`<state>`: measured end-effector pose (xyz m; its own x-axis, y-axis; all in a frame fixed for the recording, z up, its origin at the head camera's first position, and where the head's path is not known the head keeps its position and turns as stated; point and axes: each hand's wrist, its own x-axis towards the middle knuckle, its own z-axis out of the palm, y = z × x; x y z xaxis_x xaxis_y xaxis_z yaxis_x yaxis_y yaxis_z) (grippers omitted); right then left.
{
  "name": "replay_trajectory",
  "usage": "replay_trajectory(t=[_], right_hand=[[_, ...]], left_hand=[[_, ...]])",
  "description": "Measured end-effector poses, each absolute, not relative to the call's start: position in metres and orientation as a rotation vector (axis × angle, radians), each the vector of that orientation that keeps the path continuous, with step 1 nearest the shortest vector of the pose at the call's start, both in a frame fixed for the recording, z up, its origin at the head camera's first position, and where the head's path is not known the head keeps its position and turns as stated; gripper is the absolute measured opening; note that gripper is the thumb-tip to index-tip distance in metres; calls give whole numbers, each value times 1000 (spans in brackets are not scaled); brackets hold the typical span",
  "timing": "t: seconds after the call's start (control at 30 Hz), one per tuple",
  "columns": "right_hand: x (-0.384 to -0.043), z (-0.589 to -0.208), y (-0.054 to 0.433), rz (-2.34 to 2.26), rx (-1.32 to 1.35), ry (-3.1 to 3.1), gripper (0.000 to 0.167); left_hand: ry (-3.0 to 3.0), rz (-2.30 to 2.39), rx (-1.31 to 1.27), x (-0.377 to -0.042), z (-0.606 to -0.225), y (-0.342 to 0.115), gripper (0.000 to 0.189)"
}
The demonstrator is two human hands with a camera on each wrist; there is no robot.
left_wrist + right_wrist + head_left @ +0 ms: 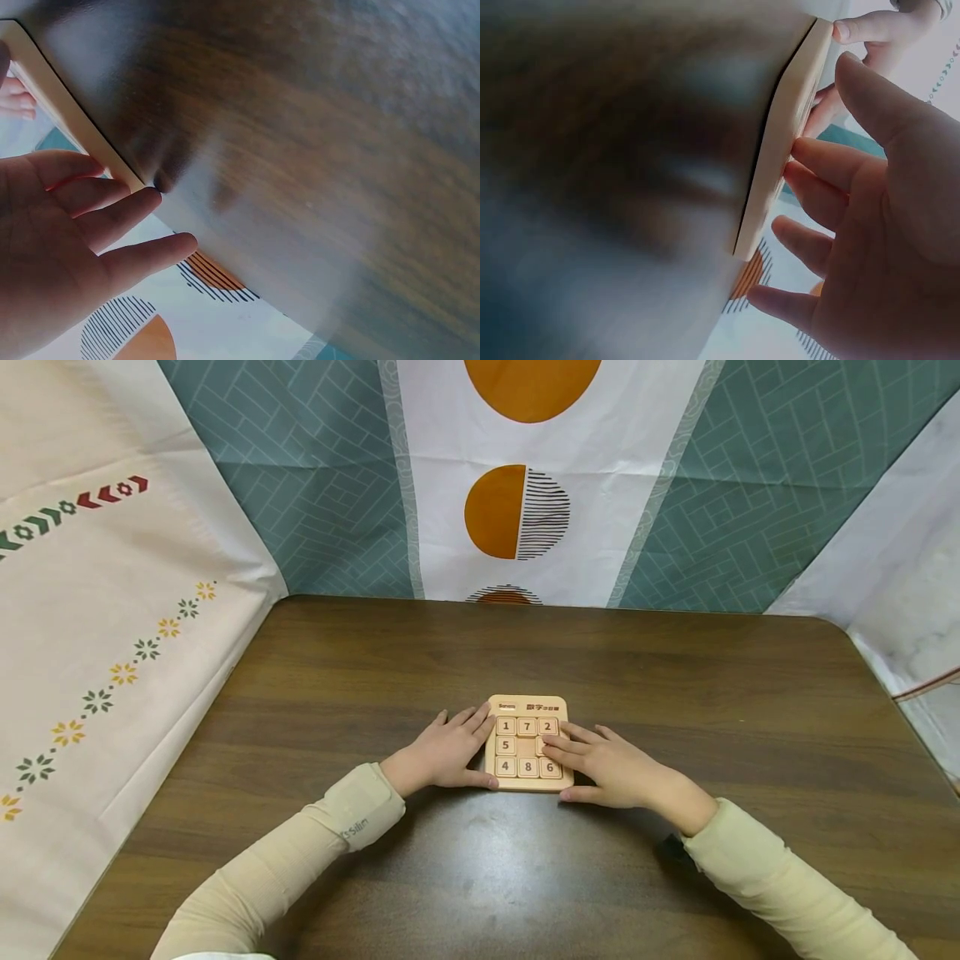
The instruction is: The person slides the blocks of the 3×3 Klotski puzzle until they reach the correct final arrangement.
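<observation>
A light wooden number sliding puzzle (527, 783) lies flat on the table with its printed strip at the far side. Its top row reads 1, 7, 2 and its bottom row 4, 8, 6. In the middle row, 5 is at the left, the centre slot is vacant, and fingertips partly cover the right tile. My left hand (450, 752) rests along the puzzle's left edge, fingers extended and thumb at the near corner. From the right, my right hand (611, 767) touches that partly covered tile with its fingertips, its thumb beside the near right corner. Neither hand grips anything.
The brown wooden table (375, 652) extends around the puzzle on all sides. Behind it hangs a patterned cloth (322, 485) with orange circles. An embroidered white cloth (97, 635) covers the left side. A dark object (673, 848) shows beneath the right wrist.
</observation>
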<state>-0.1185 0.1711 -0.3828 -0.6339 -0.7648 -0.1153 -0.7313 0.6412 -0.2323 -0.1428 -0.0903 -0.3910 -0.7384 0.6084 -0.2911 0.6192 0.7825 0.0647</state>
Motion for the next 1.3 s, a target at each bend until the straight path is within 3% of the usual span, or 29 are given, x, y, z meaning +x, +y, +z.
replay_trajectory(t=[1.3], right_hand=[[-146, -379, 144, -191, -1136, 2631, 64]], left_hand=[[2672, -46, 938, -142, -390, -90, 97]])
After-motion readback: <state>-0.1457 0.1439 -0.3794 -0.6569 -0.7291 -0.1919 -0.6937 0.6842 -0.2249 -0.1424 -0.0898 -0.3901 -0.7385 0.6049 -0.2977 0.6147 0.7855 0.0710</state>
